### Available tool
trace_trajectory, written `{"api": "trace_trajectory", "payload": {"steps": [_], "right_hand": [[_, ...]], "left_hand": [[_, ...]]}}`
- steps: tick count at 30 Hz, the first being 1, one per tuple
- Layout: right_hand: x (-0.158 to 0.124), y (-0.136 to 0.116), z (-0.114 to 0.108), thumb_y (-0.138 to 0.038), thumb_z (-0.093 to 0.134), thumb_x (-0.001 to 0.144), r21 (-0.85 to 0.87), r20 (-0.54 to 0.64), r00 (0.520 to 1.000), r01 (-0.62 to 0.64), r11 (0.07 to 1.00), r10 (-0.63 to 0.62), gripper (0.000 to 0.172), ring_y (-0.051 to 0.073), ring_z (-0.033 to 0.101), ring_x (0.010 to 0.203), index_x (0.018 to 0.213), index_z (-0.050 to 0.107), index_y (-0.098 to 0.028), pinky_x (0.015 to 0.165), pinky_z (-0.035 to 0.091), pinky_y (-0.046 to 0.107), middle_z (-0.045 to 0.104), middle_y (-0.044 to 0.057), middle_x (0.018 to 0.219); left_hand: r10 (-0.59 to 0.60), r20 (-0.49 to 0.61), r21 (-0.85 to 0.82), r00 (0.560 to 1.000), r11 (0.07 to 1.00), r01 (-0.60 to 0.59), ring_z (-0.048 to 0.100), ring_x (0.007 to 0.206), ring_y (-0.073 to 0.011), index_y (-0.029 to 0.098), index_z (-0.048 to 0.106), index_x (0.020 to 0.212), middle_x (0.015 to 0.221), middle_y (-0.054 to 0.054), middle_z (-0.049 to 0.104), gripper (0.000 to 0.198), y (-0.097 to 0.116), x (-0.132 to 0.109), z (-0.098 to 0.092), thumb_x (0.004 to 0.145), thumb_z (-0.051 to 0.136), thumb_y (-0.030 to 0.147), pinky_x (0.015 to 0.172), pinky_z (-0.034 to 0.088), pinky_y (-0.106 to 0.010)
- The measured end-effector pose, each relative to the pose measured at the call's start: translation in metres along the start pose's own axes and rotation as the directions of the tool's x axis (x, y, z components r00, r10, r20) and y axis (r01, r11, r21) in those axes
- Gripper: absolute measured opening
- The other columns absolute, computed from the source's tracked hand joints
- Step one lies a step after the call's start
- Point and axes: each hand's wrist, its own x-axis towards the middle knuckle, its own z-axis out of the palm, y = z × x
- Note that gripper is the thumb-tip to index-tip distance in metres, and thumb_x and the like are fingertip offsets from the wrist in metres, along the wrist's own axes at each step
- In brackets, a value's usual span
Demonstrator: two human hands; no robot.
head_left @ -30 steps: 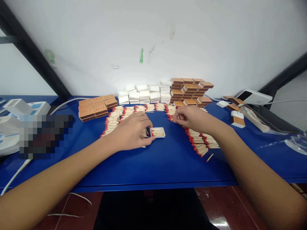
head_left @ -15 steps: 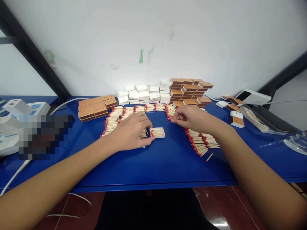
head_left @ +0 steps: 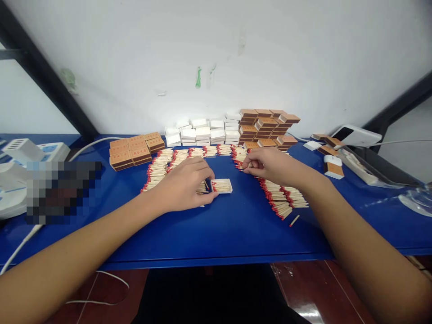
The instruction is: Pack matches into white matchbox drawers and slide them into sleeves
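Oblong white cardboard tray [head_left: 222, 186], clamped in your left hand [head_left: 189, 185], lies nine-to-three, eight o'clock from your right hand [head_left: 263, 163] pinching red-tipped wooden matches [head_left: 250, 165].

Curved left hand [head_left: 186, 183] — right hand [head_left: 265, 164] in a pinch
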Motion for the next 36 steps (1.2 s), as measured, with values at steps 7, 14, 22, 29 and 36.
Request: {"api": "trace_trajectory", "payload": {"steps": [7, 14, 22, 29, 36], "right_hand": [[0.002, 0.001, 0.001, -0.022, 0.068, 0.093, 0.013, -0.001, 1.000, -0.013, 1.000, 0.013, 0.012, 0.020, 0.065, 0.073, 0.090, 0.080, -0.020, 0.069, 0.042, 0.033, 0.074, 0.005, 0.080], [0.001, 0.005, 0.001, -0.023, 0.066, 0.095, 0.000, -0.013, 1.000, 0.008, 1.000, -0.008, 0.016, 0.020, 0.064, 0.072, 0.098, 0.081, -0.020, 0.067, 0.041, 0.032, 0.073, 0.005, 0.079], [0.003, 0.008, 0.004, -0.030, 0.061, 0.096, -0.004, 0.011, 1.000, 0.026, 1.000, -0.026, 0.021, 0.020, 0.060, 0.066, 0.088, 0.077, -0.020, 0.063, 0.041, 0.033, 0.070, 0.006, 0.074], [-0.002, -0.010, 0.003, -0.037, 0.064, 0.099, 0.056, -0.036, 0.994, 0.108, 0.993, -0.106, 0.021, 0.020, 0.055, 0.069, 0.086, 0.071, -0.021, 0.066, 0.037, 0.034, 0.064, 0.004, 0.074], [-0.011, -0.049, 0.019, -0.031, 0.063, 0.102, 0.164, -0.102, 0.945, 0.324, 0.932, -0.310, 0.015, 0.018, 0.055, 0.076, 0.094, 0.071, -0.021, 0.070, 0.037, 0.032, 0.063, 0.003, 0.083]], "left_hand": [[0.001, -0.007, -0.006, 1.000, 1.000, -0.001, 0.068, 0.110, -0.0299, 0.018, 0.073, 0.104, 0.106, -0.010, 0.074, 0.022, -0.001, -0.001, 0.001, 0.098, 0.076, 0.039, 0.104, 0.054, -0.047], [-0.005, 0.013, -0.001, 1.000, 1.000, 0.005, 0.068, 0.106, -0.0294, 0.019, 0.071, 0.104, 0.103, -0.009, 0.074, 0.021, 0.000, 0.000, -0.001, 0.098, 0.075, 0.039, 0.101, 0.054, -0.046], [-0.004, 0.008, -0.010, 1.000, 1.000, 0.005, 0.067, 0.108, -0.0299, 0.019, 0.072, 0.104, 0.105, -0.010, 0.074, 0.021, 0.001, 0.000, -0.001, 0.098, 0.075, 0.039, 0.101, 0.054, -0.047], [-0.013, 0.002, -0.016, 1.000, 1.000, 0.013, 0.068, 0.109, -0.0302, 0.019, 0.072, 0.104, 0.107, -0.010, 0.075, 0.021, 0.001, 0.000, -0.001, 0.098, 0.075, 0.039, 0.103, 0.054, -0.047], [-0.004, 0.008, 0.006, 1.000, 1.000, 0.004, 0.067, 0.106, -0.0295, 0.019, 0.071, 0.101, 0.103, -0.009, 0.074, 0.021, 0.003, 0.001, -0.001, 0.098, 0.075, 0.039, 0.100, 0.054, -0.046]]}}
